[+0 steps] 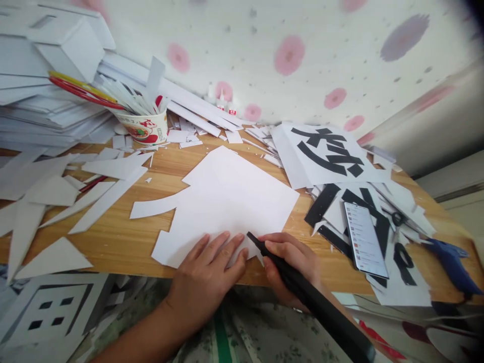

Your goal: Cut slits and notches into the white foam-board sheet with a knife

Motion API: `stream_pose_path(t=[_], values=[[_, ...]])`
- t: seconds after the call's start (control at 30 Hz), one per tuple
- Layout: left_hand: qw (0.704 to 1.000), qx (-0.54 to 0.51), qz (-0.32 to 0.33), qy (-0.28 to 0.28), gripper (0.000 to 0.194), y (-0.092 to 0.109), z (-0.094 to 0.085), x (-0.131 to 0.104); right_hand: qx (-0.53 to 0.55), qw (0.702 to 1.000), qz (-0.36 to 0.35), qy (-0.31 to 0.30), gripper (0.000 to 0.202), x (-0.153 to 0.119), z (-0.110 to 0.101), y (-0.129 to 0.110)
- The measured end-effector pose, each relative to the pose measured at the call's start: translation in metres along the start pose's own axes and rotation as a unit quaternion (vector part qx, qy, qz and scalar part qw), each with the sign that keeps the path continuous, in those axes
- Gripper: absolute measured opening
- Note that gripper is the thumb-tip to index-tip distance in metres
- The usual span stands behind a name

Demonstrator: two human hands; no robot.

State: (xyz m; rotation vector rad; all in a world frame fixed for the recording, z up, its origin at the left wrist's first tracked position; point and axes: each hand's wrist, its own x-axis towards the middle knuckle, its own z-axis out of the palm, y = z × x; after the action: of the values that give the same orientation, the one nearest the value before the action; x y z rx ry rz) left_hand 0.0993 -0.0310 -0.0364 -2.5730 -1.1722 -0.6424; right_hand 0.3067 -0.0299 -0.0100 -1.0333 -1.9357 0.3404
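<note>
A large white sheet (230,196) with an irregular cut outline lies flat on the wooden table. My left hand (207,267) presses on its near edge, fingers spread. Just to the right, my right hand (291,264) is closed round a long black tool (302,287). The tool's narrow tip points up and left, at the sheet's near edge beside my left fingertips. Whether the tip touches the sheet cannot be told.
White offcuts (60,257) cover the left side. A paper cup (145,126) of tools stands at the back left. On the right are a printed sheet (325,154), a phone (365,239), scissors (399,227) and a blue glue gun (451,264).
</note>
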Motion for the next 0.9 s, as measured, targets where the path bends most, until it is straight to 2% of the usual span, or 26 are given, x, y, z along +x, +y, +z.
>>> stream_pose_path(t=[0.5,0.9], values=[[1.0,0.01,0.014,-0.009,0.029,-0.001,-0.005,0.003,0.007,1.0,0.007,-0.005,0.033,-0.013,-0.005,-0.004],[1.0,0.009,0.023,-0.002,0.029,-0.001,-0.006,0.006,-0.008,1.0,-0.017,-0.002,0.034,-0.02,-0.009,-0.005]])
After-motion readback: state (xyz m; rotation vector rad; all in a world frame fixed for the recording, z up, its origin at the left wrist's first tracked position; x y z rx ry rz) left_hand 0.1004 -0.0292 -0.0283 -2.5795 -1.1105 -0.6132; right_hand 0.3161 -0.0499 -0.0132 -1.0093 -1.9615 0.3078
